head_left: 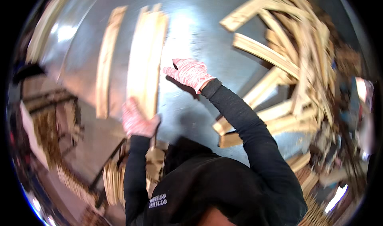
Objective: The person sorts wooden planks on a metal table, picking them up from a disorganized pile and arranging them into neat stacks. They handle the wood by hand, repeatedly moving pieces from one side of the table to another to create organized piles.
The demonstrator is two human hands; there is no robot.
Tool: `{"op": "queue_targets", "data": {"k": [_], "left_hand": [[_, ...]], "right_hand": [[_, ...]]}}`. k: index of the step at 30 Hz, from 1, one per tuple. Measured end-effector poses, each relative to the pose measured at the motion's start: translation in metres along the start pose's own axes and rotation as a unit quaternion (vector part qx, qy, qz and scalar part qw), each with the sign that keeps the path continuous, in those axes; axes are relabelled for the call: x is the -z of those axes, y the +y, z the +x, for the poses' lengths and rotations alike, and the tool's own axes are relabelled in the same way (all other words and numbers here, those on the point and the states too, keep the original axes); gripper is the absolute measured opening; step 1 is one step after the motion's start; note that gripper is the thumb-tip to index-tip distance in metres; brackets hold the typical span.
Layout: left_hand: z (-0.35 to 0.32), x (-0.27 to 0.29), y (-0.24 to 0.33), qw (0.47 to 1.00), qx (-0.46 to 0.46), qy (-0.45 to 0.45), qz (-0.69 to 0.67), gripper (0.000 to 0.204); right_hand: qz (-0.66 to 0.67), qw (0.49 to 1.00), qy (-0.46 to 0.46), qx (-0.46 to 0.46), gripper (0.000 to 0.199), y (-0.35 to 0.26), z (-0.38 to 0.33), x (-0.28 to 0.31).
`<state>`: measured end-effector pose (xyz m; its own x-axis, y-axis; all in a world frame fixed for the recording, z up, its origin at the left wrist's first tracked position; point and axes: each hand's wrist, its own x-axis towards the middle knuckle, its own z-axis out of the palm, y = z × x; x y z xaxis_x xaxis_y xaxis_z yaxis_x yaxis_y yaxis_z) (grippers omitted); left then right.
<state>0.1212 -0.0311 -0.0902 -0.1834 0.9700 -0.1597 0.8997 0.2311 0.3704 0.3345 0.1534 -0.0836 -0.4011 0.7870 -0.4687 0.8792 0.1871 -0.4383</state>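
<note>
Several pale wooden slats (145, 62) lie side by side, lengthwise, on a grey metal table (199, 118). At their near end is my left hand (138, 119) in a pink-and-white knit glove, its fingers on the left side and its thumb on the right, closed around the slats. My right hand (188, 74), gloved alike, is over the table just right of the slats. Its thumb and fingers are apart and nothing is in it. A single slat (107, 62) lies separately to the left.
A jumbled heap of wooden slats (275, 58) covers the table's right side, some ends jutting toward the middle. Stacked wood (113, 182) stands below the near edge at the left. Another pale length of wood (46, 28) lies at the far left.
</note>
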Motion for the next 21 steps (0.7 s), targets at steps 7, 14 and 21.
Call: {"op": "queue_targets", "data": {"k": [7, 14, 21], "left_hand": [[-0.005, 0.017, -0.038, 0.99, -0.005, -0.015, 0.143, 0.12], [-0.006, 0.001, 0.07, 0.977, -0.149, 0.07, -0.135, 0.106], [0.043, -0.05, 0.25, 0.739, -0.15, -0.336, -0.564, 0.072]], "right_hand": [[-0.292, 0.912, 0.165, -0.235, 0.088, 0.273, -0.094, 0.112], [-0.09, 0.945, 0.31, 0.049, 0.059, 0.145, -0.153, 0.158], [0.877, 0.291, -0.143, 0.355, 0.062, 0.206, -0.13, 0.124]]}}
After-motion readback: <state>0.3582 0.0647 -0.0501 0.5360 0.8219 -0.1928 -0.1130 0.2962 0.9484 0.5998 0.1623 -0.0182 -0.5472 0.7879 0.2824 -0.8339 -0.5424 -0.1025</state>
